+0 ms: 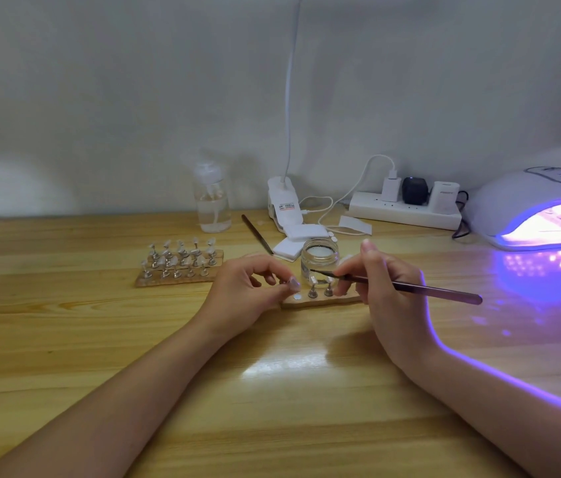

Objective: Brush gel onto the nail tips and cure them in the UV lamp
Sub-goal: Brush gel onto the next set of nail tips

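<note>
1. Nail tip (293, 283) on a small metal stand sits pinched between the thumb and fingertips of the left hand (248, 291), held just above the left end of the near wooden holder strip (320, 300).
2. Two more stands with tips (320, 288) stand upright on that strip, just right of the held one.
3. Right hand (382, 288) pinches a thin dark gel brush (410, 288) near its front end; the bristle tip points left, over the strip, and the handle runs out to the right.
4. Clear glass gel jar (319, 258), open, stands directly behind the strip, touching or nearly so.
5. Second wooden holder (179, 267), filled with two rows of tips on stands, lies to the left of the strip, apart from it.
6. UV lamp (541, 208) glows violet far right of the strip, with items lit inside its mouth.
7. Behind the jar lie white pads (301, 239), a dark stick (257, 233), a clip lamp base (282, 201), a pump bottle (212, 201) and a power strip (404, 210), all on the wooden table (272, 408).
</note>
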A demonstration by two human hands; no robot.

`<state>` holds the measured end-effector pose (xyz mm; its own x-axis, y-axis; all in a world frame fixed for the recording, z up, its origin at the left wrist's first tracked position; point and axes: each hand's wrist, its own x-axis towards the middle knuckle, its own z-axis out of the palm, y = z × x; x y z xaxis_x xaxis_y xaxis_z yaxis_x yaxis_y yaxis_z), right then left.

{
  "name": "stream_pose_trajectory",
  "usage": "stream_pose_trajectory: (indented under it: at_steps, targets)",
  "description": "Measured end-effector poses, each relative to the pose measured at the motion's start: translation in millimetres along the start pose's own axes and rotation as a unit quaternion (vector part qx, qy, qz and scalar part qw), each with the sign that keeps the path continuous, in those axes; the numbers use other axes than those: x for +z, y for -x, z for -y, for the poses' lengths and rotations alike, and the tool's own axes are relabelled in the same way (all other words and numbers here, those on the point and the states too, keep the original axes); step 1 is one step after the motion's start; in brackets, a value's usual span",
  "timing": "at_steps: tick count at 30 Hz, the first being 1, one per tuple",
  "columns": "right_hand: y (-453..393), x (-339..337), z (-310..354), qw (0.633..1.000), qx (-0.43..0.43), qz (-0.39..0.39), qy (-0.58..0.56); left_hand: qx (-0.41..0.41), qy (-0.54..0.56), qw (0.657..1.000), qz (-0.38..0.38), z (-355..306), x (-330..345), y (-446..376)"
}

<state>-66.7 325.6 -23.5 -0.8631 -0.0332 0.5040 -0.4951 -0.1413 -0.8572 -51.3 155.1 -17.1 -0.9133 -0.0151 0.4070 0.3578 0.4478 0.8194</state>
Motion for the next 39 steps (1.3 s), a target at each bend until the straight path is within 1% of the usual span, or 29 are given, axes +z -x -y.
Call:
stream_pose_trajectory:
  at_steps: [5, 14, 23, 25, 29, 33, 36, 39]
  targets:
    - [-1, 0, -2, 1.000, -0.007, 0.000, 0.009, -0.014, -0.007, 1.000, -0.003, -1, 2, -3]
    - [-1, 1, -2, 1.000, 0.000, -0.003, 0.011, -0.104, -0.012, 0.994, 0.024, 0, 8, -7]
    - [0, 1, 2, 1.000, 0.006, -0.002, 0.019, -0.138, 0.018, 0.988, 0.060, -1, 8, -7]
    - [0, 1, 3, 1.000, 0.011, -0.004, 0.018, -0.129, 0.010, 0.989, 0.072, -1, 8, -7]
    - [0, 1, 5, 0.999, 0.016, -0.007, 0.028, -0.086, -0.050, 0.992, 0.080, 2, 9, -7]
    - [0, 0, 11, 0.998, 0.016, -0.008, 0.054, -0.079, -0.057, 0.991, 0.091, 2, 4, -9]
    - [0, 0, 13, 0.997, 0.010, -0.009, 0.072, -0.070, -0.086, 0.990, 0.091, 1, 0, -10]
    - [0, -1, 12, 0.997, 0.008, -0.013, 0.073, -0.070, -0.096, 0.988, 0.103, 0, -4, -10]
